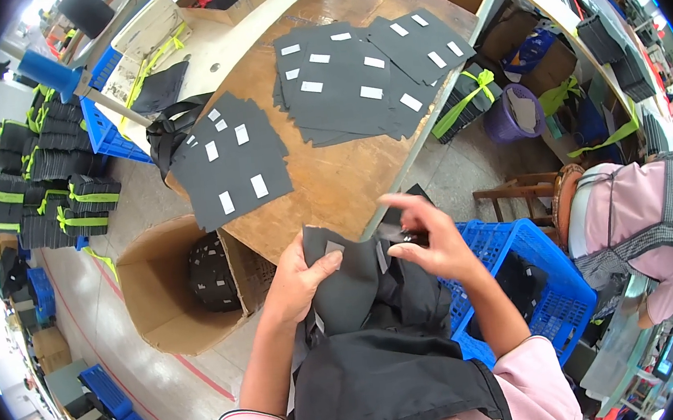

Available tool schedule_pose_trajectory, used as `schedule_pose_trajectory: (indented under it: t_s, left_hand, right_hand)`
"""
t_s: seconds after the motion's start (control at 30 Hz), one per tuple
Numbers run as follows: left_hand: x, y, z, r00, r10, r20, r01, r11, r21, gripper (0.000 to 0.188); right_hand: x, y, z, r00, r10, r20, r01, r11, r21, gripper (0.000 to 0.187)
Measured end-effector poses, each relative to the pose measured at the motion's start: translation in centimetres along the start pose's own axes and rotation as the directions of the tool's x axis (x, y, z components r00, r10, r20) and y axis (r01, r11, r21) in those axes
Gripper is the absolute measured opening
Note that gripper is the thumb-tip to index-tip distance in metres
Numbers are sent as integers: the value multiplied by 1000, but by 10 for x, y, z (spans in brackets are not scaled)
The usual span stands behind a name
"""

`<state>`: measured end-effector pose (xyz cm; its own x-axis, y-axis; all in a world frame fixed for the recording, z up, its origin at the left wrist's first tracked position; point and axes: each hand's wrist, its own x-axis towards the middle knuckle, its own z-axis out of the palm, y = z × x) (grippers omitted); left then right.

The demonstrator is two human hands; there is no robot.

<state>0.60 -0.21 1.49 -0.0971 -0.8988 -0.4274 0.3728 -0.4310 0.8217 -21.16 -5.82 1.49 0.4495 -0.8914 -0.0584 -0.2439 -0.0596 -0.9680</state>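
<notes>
Right now my left hand (291,285) pinches a dark grey panel (349,294), thumb pressed beside its white label (334,247). My right hand (437,242) is curled just beside the panel's other edge, fingers parted and blurred; something small and dark shows near the thumb, but I cannot tell whether I grip it. The panel sits above my lap, just before the near corner of the wooden surface (342,181).

I judge the step in hand to be close work on this single panel, around its edge or labels. The next move seems to call for a steady left pinch and a careful right hand, so the sheet doesn't buckle.

Below, my black apron (392,366) lies in folds that could snag or hide an edge. Ahead on the surface, labelled panels lie in a left-hand group (254,157) and a larger overlapping spread (343,112). An open cardboard box (154,296) to my left and a blue plastic crate (562,293) to my right leave little elbow room. Farther right, a co-worker in pink (612,208) sits near a wooden stool (525,190).
</notes>
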Motion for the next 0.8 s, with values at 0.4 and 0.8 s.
schedule_pose_trajectory:
  t_s: [0.4, 0.8]
  left_hand:
    - [3, -12, 8, 981, -13, -196, 14, 1000, 6, 24]
    - [16, -4, -15, 935, 106, -339, -79, 993, 93, 25]
  right_hand:
    - [-16, -10, 35, 928, -203, -312, 86, 933, -350, 23]
    - [12, 18, 37, 833, -449, -323, 325, 870, -371, 25]
